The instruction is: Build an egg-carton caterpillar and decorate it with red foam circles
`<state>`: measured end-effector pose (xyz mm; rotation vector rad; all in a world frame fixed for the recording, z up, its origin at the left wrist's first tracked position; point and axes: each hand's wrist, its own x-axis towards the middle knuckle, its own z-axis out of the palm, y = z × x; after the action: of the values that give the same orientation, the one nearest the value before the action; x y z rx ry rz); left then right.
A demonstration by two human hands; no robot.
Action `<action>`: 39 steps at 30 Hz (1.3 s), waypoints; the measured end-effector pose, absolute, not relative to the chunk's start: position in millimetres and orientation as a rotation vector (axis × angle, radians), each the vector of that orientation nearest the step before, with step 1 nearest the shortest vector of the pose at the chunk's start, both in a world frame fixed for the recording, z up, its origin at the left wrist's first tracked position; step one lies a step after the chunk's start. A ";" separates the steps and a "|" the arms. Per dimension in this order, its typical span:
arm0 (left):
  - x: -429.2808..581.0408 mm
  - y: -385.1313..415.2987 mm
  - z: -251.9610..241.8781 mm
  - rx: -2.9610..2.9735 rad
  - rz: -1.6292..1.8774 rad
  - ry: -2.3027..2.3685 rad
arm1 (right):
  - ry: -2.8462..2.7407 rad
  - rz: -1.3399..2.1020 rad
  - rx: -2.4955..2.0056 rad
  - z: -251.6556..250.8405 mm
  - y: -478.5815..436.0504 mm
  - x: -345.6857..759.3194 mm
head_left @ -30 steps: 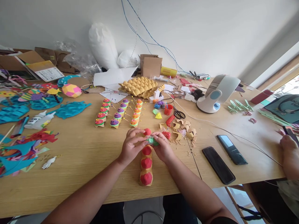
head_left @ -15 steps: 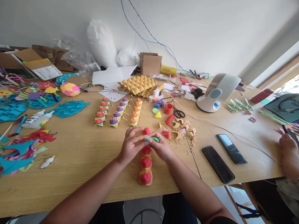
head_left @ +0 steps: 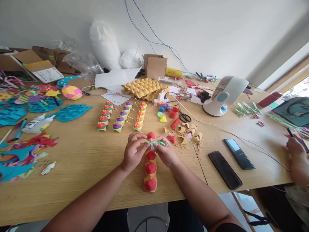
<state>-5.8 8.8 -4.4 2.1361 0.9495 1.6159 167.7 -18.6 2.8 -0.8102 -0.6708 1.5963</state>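
Between both hands is a green lump in a clear plastic wrapper (head_left: 160, 143). My left hand (head_left: 135, 151) pinches its left end, where a bit of green shows at the fingertips. The green bulk is gripped by my right hand (head_left: 166, 153), thumb on top. Below and behind the hands lies an egg-carton strip (head_left: 151, 168) with red-topped bumps, pointing away from me; its part under the hands is hidden. Farther back stand three decorated strips, one red and green (head_left: 103, 116), one purple (head_left: 122, 116) and one orange (head_left: 140, 116), with pins sticking out.
Carton scraps (head_left: 190, 132), black-handled scissors (head_left: 185, 117) and a red cup (head_left: 173, 112) lie right of the strips. Two phones (head_left: 225, 170) rest at right, near another person's hand (head_left: 295, 154) holding a phone. A white fan (head_left: 224, 96) stands behind. Blue paper pieces (head_left: 72, 112) are at left.
The wrapper between my fingertips is more spread out, and green now shows at my left fingertips. The other person's hand at right has shifted slightly left.
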 end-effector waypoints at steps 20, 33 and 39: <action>-5.1 -2.0 -0.8 2.138 1.638 0.817 | -0.574 1.501 -0.765 3.0 -14.0 171.6; -4.1 -1.9 1.1 2.285 1.556 0.753 | -0.827 1.429 -0.841 -4.4 -16.7 168.9; 0.2 -0.6 0.0 2.262 1.458 0.742 | -0.786 1.487 -0.835 -0.9 -21.0 165.4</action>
<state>0.2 -0.6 0.0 2.2622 0.7423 1.4584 165.4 -21.0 -0.9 -0.8350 -0.7863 1.4874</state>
